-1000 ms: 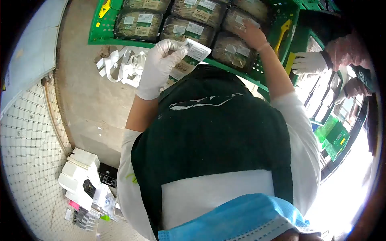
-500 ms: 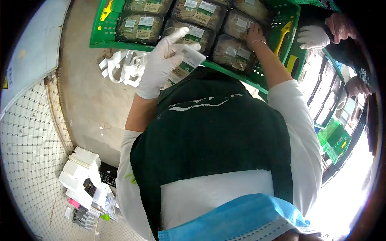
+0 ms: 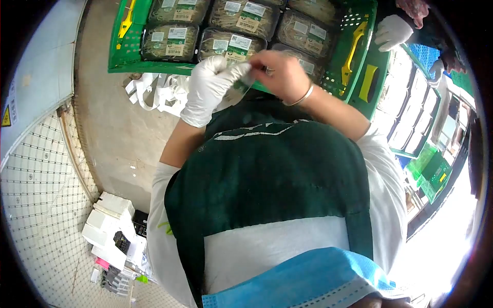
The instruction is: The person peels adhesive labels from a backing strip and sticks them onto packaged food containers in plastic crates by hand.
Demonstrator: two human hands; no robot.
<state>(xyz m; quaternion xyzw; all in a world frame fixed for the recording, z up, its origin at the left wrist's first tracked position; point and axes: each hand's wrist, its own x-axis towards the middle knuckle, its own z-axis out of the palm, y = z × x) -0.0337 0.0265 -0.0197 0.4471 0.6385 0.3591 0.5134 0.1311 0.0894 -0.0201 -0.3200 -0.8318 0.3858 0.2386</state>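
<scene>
My left hand (image 3: 208, 90), in a white glove, pinches a label strip (image 3: 237, 91) that hangs below the fingers, partly hidden. My bare right hand (image 3: 282, 74), with a band at the wrist, meets it at the strip's upper edge, thumb and fingertips pressed together. Both hands are just over the near rim of a green crate (image 3: 123, 64). Inside the crate lie several dark trays with clear film and labels, such as a left tray (image 3: 169, 43), a middle tray (image 3: 244, 19) and a right tray (image 3: 304, 33).
White strips (image 3: 159, 92) lie in a tangle on the floor, left of my gloved hand. At right are a co-worker's gloved hand (image 3: 394, 32) and another crate of packs (image 3: 411, 102). White boxes (image 3: 109, 220) stand at the lower left.
My right hand has left the packs in the crate and come left to my gloved hand at the strip. The crate appears slightly shifted left, and the co-worker's gloved hand sits higher.
</scene>
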